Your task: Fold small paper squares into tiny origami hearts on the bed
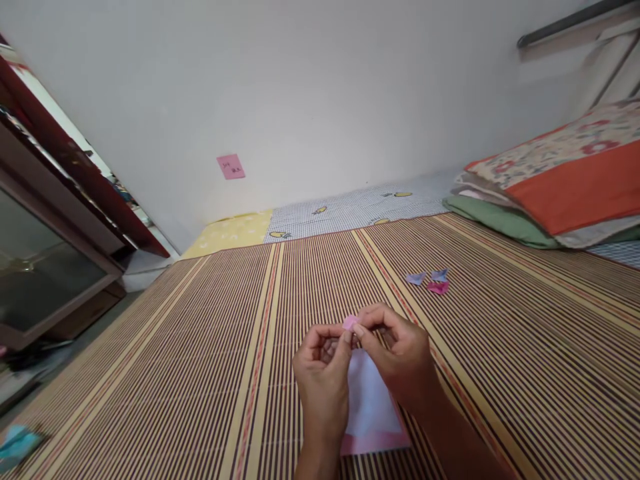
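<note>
A small pink piece of folded paper [350,323] is pinched between the fingertips of both hands, held up over the mat. My left hand [323,363] grips its left side with thumb and forefinger. On its right side, my right hand [395,343] does the same, fingers curled. Below the hands lies a pack of paper sheets [373,407], whitish-blue on top with a pink edge at the bottom; the wrists partly cover it. Farther off to the right are small folded paper pieces: two bluish ones [415,278] and a magenta one [439,287].
A striped bamboo mat [200,360] covers the bed. Folded bedding and an orange floral pillow [590,180] lie at the right. A pink note [231,167] is on the white wall. Something turquoise [19,445] sits at the lower left, near a glass-fronted cabinet [40,267].
</note>
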The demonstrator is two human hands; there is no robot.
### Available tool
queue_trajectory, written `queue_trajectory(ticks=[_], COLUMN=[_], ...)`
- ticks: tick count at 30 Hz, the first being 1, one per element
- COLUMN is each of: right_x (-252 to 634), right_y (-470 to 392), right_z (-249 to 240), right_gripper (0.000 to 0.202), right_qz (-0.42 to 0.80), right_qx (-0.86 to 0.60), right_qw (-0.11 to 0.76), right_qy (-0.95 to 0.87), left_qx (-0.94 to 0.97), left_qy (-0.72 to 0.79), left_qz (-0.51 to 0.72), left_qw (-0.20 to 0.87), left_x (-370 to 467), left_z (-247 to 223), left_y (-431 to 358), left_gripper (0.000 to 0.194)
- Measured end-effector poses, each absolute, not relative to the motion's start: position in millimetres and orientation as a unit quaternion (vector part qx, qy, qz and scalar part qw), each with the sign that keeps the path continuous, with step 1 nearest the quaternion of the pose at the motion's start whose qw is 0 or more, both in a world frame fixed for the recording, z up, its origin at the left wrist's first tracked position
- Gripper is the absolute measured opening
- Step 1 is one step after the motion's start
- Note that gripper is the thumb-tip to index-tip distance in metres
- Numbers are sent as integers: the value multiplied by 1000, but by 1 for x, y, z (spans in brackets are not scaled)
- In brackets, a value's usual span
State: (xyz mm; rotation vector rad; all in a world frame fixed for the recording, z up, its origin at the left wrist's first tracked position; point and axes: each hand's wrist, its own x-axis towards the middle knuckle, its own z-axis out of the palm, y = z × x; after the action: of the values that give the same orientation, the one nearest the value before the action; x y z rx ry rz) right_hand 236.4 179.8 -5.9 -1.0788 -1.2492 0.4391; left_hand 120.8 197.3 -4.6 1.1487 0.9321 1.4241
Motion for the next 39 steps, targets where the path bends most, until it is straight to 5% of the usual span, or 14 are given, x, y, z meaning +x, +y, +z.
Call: queue_trajectory(ticks=[10, 28, 39], right_x=[238, 234, 233], right_y=[181, 181, 180], right_z=[-8, -11, -10], right_gripper=[13, 11, 14], right_qz=[178, 276, 214], right_qx=[-479, -495, -518], right_qw=[659, 658, 664], right_qy=[-552, -496, -494], left_qx=[477, 549, 480], left_qy=[374, 418, 382], left_qz=[563, 557, 540], left_qw=[562, 463, 576], left_x=[117, 113, 120], left_z=[3, -4, -1], left_y=[198, 199, 199], left_gripper=[14, 17, 25])
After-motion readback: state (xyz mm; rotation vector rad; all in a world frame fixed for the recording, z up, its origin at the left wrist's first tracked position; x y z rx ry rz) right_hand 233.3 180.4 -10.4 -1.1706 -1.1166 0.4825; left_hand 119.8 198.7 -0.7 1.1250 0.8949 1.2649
